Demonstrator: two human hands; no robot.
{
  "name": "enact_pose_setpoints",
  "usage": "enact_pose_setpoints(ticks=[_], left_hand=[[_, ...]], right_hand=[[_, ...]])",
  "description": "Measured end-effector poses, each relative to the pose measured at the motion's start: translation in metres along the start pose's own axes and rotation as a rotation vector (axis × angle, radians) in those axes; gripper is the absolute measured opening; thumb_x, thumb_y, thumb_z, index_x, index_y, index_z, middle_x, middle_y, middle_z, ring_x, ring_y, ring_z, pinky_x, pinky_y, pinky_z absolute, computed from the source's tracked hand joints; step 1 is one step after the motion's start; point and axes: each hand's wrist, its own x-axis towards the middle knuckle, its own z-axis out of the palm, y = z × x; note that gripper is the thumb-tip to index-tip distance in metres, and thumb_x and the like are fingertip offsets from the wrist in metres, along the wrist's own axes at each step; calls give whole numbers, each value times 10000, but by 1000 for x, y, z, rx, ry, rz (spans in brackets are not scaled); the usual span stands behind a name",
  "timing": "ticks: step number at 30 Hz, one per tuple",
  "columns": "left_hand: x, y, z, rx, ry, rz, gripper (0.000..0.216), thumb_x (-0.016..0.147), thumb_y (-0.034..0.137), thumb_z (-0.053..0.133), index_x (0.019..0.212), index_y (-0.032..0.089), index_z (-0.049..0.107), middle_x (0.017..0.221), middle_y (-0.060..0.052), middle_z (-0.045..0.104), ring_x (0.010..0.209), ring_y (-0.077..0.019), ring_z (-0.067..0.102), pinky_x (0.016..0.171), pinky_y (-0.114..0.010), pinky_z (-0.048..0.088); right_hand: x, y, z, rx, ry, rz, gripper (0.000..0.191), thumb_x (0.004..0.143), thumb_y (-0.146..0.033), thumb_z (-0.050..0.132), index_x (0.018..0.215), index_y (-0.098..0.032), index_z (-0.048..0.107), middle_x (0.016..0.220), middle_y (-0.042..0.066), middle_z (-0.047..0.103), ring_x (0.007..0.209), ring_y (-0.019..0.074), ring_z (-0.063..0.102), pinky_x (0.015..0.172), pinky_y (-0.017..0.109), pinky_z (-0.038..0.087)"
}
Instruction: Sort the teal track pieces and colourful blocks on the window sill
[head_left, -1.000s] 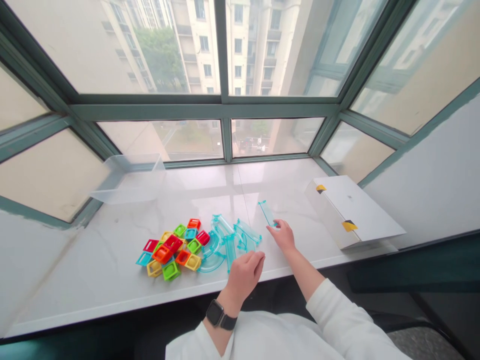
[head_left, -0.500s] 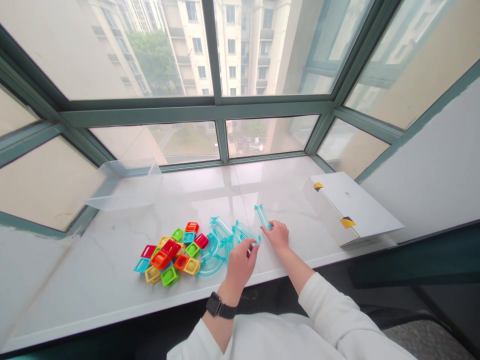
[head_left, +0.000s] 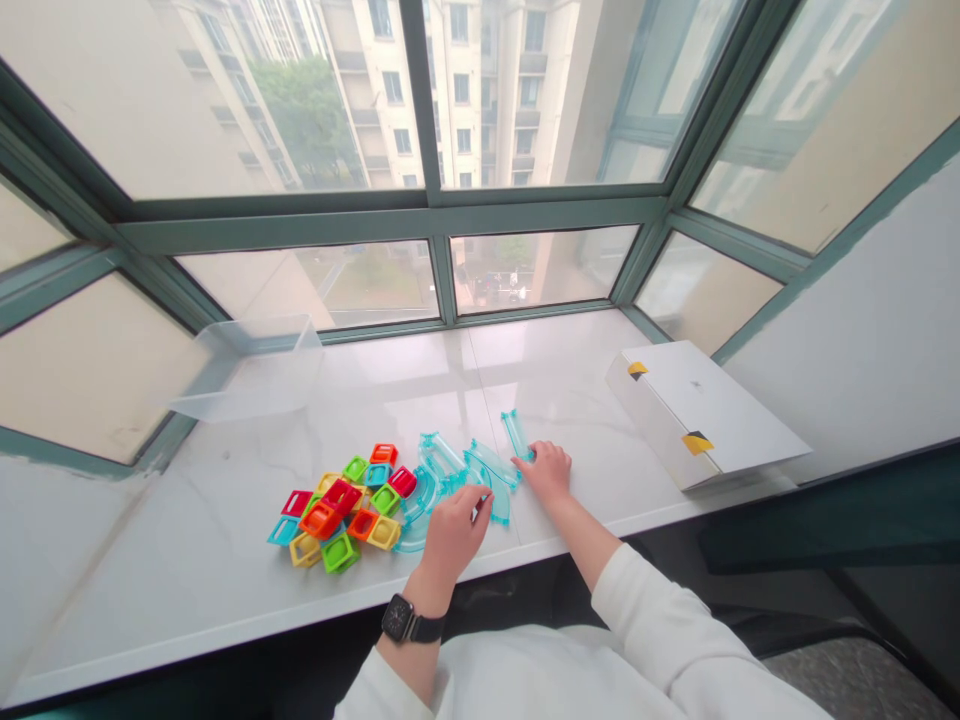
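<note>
A clear plastic bin (head_left: 247, 372) is sitting at the far left of the windowsill (head_left: 187, 590), close to the glass. Nearer the front edge, left of centre, a heap of coloured square blocks (head_left: 341, 505) is lying in red, orange, yellow, green and blue. A cluster of see-through teal track pieces (head_left: 439, 465) is touching the heap's right side.

You are reaching your left hand (head_left: 454, 530), a dark watch (head_left: 405, 622) on its wrist, over the front edge to the near side of that cluster. Its fingers (head_left: 480, 500) are curling down, with their tips on a curved track piece (head_left: 501, 505) that is lying just right of them. Whether thumb and fingers are actually pinching it cannot be told from here.

You are resting your right hand (head_left: 547, 470) on the sill just right of the cluster, near the centre. Its fingers are lying loosely stretched out, not closed round anything. The fingertips are touching the near end of a straight track piece (head_left: 516, 432), which is running away from them toward the window.

A white cardboard box (head_left: 705, 410) with yellow-and-black tape marks is lying at the right end of the sill, well apart from both hands.
</note>
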Motion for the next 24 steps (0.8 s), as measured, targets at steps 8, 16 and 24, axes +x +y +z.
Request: enact_pose_setpoints(ticks=[8, 16, 24], left_hand=[[0, 5, -12, 73, 5, 43, 56, 841, 291, 773, 888, 311, 798, 798, -40, 706, 639, -187, 524, 686, -255, 410], [-3, 10, -37, 148, 95, 55, 73, 819, 297, 789, 889, 300, 809, 786, -37, 727, 607, -173, 526, 655, -253, 419], [-19, 20, -74, 303, 178, 97, 119, 864, 344, 729, 927, 272, 800, 776, -38, 743, 602, -179, 562, 643, -279, 441]], right_hand=[[2, -6, -4, -14, -39, -1, 348, 877, -520, 742, 1041, -217, 690, 1073, 118, 714, 1049, 313, 599, 924, 420, 364], [-12, -4, -22, 176, -36, 33, 302, 906, -490, 651, 1059, -231, 672, 1000, 65, 714, 990, 263, 629, 864, 356, 402], [-34, -8, -35, 284, -286, -101, 155, 918, -381, 631, 895, -267, 734, 792, 7, 723, 745, 194, 648, 639, 281, 370]])
